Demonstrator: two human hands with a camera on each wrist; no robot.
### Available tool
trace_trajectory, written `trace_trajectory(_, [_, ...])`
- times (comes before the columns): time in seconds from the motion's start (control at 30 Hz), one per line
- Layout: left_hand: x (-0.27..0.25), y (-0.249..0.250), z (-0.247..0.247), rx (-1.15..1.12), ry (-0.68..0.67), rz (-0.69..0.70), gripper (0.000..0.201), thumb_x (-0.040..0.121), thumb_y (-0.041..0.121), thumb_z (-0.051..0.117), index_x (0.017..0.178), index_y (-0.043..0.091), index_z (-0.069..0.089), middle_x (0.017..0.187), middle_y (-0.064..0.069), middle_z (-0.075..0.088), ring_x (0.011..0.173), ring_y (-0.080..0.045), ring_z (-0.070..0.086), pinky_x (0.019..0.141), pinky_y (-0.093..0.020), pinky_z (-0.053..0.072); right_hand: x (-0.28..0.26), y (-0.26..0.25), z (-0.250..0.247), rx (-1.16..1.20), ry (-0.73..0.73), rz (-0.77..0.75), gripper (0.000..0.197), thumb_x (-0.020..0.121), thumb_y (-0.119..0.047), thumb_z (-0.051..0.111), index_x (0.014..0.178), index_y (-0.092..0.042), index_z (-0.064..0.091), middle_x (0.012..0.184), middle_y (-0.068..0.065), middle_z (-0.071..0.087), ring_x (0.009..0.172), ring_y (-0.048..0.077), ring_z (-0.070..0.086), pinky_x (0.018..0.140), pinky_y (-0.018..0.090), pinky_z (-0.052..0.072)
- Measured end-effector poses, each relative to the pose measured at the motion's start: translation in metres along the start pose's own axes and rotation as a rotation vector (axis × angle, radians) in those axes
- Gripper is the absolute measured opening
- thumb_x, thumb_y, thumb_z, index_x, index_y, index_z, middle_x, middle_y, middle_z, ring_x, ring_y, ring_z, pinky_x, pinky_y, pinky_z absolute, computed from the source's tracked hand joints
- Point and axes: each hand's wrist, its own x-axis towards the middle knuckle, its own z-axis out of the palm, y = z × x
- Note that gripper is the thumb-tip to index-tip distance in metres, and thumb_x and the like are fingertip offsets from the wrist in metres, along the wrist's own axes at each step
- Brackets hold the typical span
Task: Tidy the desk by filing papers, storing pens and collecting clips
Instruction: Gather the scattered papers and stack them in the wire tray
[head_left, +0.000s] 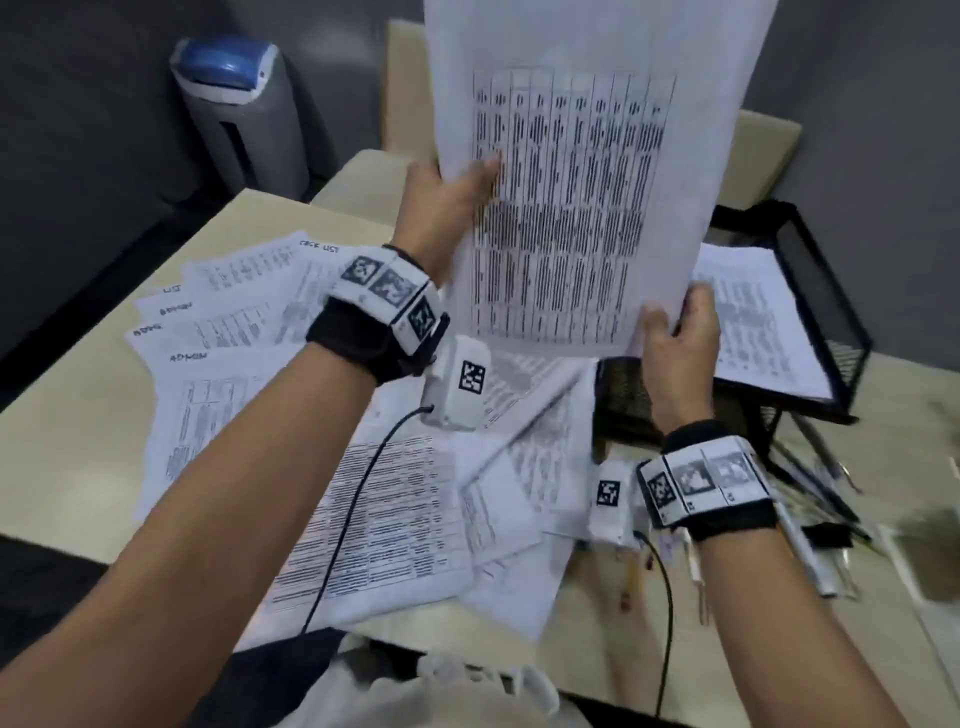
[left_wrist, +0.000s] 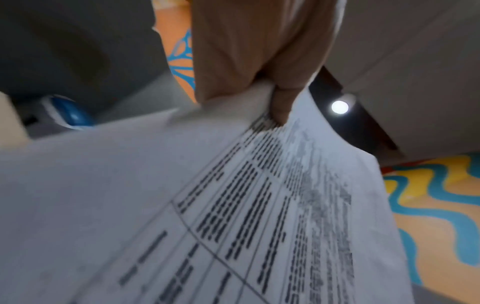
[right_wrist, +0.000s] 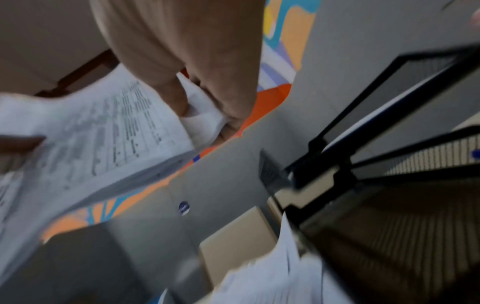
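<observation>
A pale desk (head_left: 78, 457) strewn with printed pages fills the head view, where a tidying job looks to be in its early stage. Loose papers (head_left: 218, 332) fan across the left and middle of the surface, some lapping over one another and one hanging off the near edge. At the right stands a black mesh tray (head_left: 826, 291) that already carries a small stack of filed sheets (head_left: 753, 322), the only part of the task that appears done. Raised upright above the clutter is a printed table sheet (head_left: 576, 197), held between both hands and well clear of the desk, just left of the tray. The left hand (head_left: 447, 208) pinches its left edge, thumb laid across the print and fingers hidden behind; the left wrist view shows the thumb pressed on the paper. The right hand (head_left: 680, 338) grips the lower right corner, fingers curled round it, as the right wrist view confirms despite heavy blur. By the look of it, this sheet is bound for the tray. Most of the papers remain to be filed. Pens (head_left: 810, 488) lie scattered at the right edge beneath the tray, none yet stored. Small items near them may be clips, but blur makes that impossible to tell.
</observation>
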Motion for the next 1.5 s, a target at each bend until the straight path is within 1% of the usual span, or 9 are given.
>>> trace_trajectory(0.2, [-0.004, -0.035, 0.108, 0.385, -0.272, -0.158, 0.055, 0.082, -0.003, 0.057, 0.121, 0.012, 0.022, 0.118, -0.015, 0.053, 0.104, -0.032, 0.061, 0.087, -0.042, 0.054, 0.066, 0.019, -0.101, -0.107, 0.262, 0.070, 0.022, 0.085, -0.004, 0.039, 0.100, -0.018, 0.047, 0.102, 0.004, 0.055, 0.091, 0.017, 0.052, 0.079, 0.029, 0.046])
trace_trajectory(0.3, [-0.017, -0.058, 0.151, 0.695, -0.369, 0.015, 0.066, 0.081, -0.008, 0.047, 0.139, 0.009, 0.020, 0.099, -0.014, 0.059, 0.084, -0.030, 0.060, 0.068, -0.033, 0.050, 0.084, 0.038, -0.131, -0.210, 0.218, 0.184, 0.027, 0.090, -0.001, 0.035, 0.109, -0.015, 0.047, 0.108, 0.005, 0.053, 0.094, 0.017, 0.050, 0.077, 0.025, 0.041])
trace_trajectory(0.5, [-0.030, -0.095, 0.198, 1.247, -0.602, 0.075, 0.037, 0.089, -0.004, 0.041, 0.126, -0.001, 0.043, 0.131, -0.022, 0.042, 0.117, -0.037, 0.049, 0.094, -0.040, 0.041, 0.103, 0.073, -0.150, -0.592, 0.068, 0.361, 0.034, 0.087, 0.000, 0.041, 0.121, 0.001, 0.045, 0.128, 0.022, 0.052, 0.116, 0.037, 0.051, 0.095, 0.041, 0.043])
trace_trajectory(0.6, [-0.038, -0.108, 0.205, 1.405, -0.615, 0.084, 0.039, 0.087, -0.009, 0.044, 0.125, 0.000, 0.041, 0.136, -0.019, 0.033, 0.111, -0.038, 0.051, 0.079, -0.038, 0.041, 0.100, 0.082, -0.151, -0.748, -0.026, 0.391, 0.038, 0.087, -0.003, 0.047, 0.124, 0.003, 0.041, 0.132, 0.025, 0.047, 0.122, 0.039, 0.046, 0.098, 0.042, 0.040])
trace_trajectory(0.73, [-0.041, -0.114, 0.202, 1.518, -0.503, 0.397, 0.053, 0.084, 0.000, 0.056, 0.133, 0.005, 0.036, 0.147, -0.015, 0.023, 0.127, -0.033, 0.034, 0.087, -0.037, 0.040, 0.085, 0.086, -0.148, -0.986, -0.028, 0.326, 0.054, 0.082, -0.004, 0.057, 0.130, 0.003, 0.034, 0.138, 0.022, 0.037, 0.126, 0.039, 0.034, 0.100, 0.048, 0.035])
trace_trajectory(0.93, [-0.031, -0.106, 0.132, 1.242, -0.222, 0.321, 0.049, 0.089, 0.034, 0.055, 0.131, 0.010, 0.043, 0.141, -0.012, 0.033, 0.127, -0.030, 0.035, 0.100, -0.040, 0.033, 0.044, 0.051, -0.109, -0.746, 0.051, -0.052, 0.046, 0.082, 0.000, 0.050, 0.127, -0.006, 0.042, 0.132, 0.016, 0.039, 0.120, 0.031, 0.038, 0.097, 0.040, 0.034])
trace_trajectory(1.1, [-0.023, -0.117, -0.007, 1.458, -0.378, -0.259, 0.068, 0.080, 0.046, 0.065, 0.132, 0.009, 0.043, 0.139, -0.017, 0.036, 0.130, -0.032, 0.035, 0.105, -0.047, 0.034, -0.004, 0.028, -0.022, -0.427, -0.385, -0.230, 0.029, 0.087, -0.003, 0.047, 0.115, -0.005, 0.051, 0.112, 0.013, 0.055, 0.085, 0.018, 0.049, 0.080, 0.028, 0.041])
trace_trajectory(1.3, [-0.070, -0.140, -0.144, 1.758, -0.526, -0.665, 0.102, 0.059, 0.057, 0.078, 0.138, 0.012, 0.032, 0.137, -0.013, 0.031, 0.130, -0.034, 0.031, 0.102, -0.051, 0.035, -0.032, 0.078, 0.072, -0.575, -0.501, 0.517, 0.066, 0.084, -0.021, 0.060, 0.138, -0.002, 0.026, 0.141, 0.020, 0.033, 0.129, 0.038, 0.037, 0.105, 0.041, 0.034])
trace_trajectory(1.5, [-0.082, -0.154, -0.181, 1.603, -0.445, -0.523, 0.046, 0.086, 0.032, 0.062, 0.126, 0.010, 0.054, 0.126, -0.014, 0.049, 0.117, -0.030, 0.050, 0.095, -0.038, 0.043, -0.042, 0.096, 0.108, -0.413, -0.245, 0.766, 0.060, 0.087, -0.014, 0.058, 0.137, -0.001, 0.027, 0.140, 0.022, 0.042, 0.128, 0.038, 0.043, 0.109, 0.043, 0.033])
